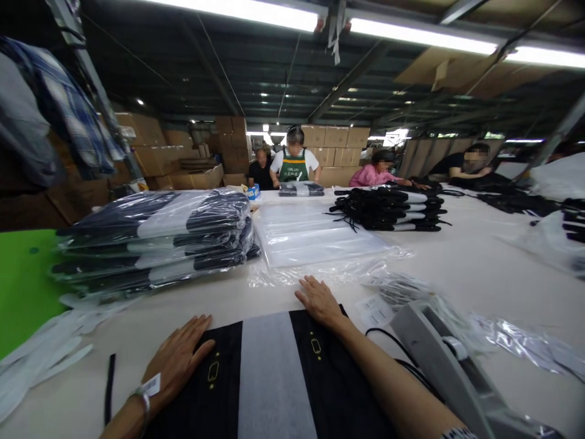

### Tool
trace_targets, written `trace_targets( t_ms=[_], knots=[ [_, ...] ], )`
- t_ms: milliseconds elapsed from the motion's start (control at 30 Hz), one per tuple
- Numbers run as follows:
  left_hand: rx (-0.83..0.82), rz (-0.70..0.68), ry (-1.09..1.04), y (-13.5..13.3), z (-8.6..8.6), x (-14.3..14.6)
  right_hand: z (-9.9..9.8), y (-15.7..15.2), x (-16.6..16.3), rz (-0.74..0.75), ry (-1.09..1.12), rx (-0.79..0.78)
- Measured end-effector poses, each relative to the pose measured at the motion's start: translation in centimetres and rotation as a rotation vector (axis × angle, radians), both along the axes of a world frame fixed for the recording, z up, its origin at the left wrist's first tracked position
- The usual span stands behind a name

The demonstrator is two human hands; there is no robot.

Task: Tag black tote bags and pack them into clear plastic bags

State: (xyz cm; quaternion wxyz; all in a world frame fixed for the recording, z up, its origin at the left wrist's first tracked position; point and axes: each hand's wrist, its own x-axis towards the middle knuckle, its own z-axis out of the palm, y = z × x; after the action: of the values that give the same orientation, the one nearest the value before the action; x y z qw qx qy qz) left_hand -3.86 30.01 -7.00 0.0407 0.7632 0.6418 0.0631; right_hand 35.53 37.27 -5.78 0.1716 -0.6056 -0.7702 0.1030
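Note:
A folded black garment with a grey middle stripe [274, 378] lies flat on the white table [479, 262] right in front of me. My left hand [178, 360] rests open, fingers flat, on the garment's upper left corner. My right hand [320, 300] lies open and flat on its upper right corner, fingertips reaching the bare table. A small tag sticks to my left wrist by a bracelet.
A stack of bagged garments [155, 241] sits at left, a pile of clear plastic bags [315, 235] straight ahead, unbagged black garments [393, 210] beyond. A grey device [448, 366] stands at right among paper tags. Several people work at the far end.

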Motion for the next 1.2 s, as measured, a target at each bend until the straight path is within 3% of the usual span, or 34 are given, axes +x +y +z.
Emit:
trace_targets(
  t_ms=[100, 267, 367, 500, 567, 633, 700, 800, 900, 967, 1067, 1133, 1200],
  knots=[
    [-0.021, -0.022, 0.032, -0.5, 0.6, 0.4, 0.5, -0.5, -0.4, -0.028, 0.099, 0.062],
    [-0.044, -0.055, 0.07, -0.3, 1.6, 0.8, 1.3, -0.4, -0.1, -0.062, 0.281, 0.013],
    [-0.078, -0.059, 0.072, 0.1, 1.5, 0.8, 3.2, -2.6, 1.0, -0.129, 0.39, 0.054],
    [-0.085, -0.037, 0.068, -0.3, 2.1, 1.3, 8.0, -12.2, 3.6, -0.059, 0.729, 0.019],
    [-0.082, 0.007, 0.09, -0.8, 3.1, 1.9, 9.9, -18.8, 5.8, -0.02, 0.861, -0.162],
    [-0.053, 0.042, 0.121, -1.6, 4.4, 2.8, 10.8, -25.4, 8.5, -0.011, 0.84, -0.373],
    [0.048, 0.017, 0.132, -2.8, 5.9, 4.1, 10.2, -31.1, 11.6, -0.043, 0.764, -0.593],
    [0.238, -0.086, 0.078, -5.7, 8.1, 7.3, 6.6, -38.0, 15.2, -0.162, 0.659, -0.872],
    [0.27, -0.278, -0.122, -10.0, 9.7, 12.4, 1.8, -42.3, 16.4, -0.302, 0.693, -0.912],
    [0.196, -0.506, -0.277, -13.3, 10.0, 16.5, -0.5, -43.8, 15.8, -0.322, 0.823, -0.902],
    [0.051, -0.799, -0.208, -17.6, 9.6, 22.3, -1.3, -44.5, 14.4, -0.25, 0.903, -0.936],
    [-0.002, -0.856, -0.094, -19.5, 9.2, 25.0, -0.8, -44.3, 14.0, -0.19, 0.868, -0.986],
    [-0.044, -0.823, -0.065, -20.5, 8.8, 26.5, 0.1, -44.1, 14.3, -0.158, 0.82, -0.983]
  ],
)
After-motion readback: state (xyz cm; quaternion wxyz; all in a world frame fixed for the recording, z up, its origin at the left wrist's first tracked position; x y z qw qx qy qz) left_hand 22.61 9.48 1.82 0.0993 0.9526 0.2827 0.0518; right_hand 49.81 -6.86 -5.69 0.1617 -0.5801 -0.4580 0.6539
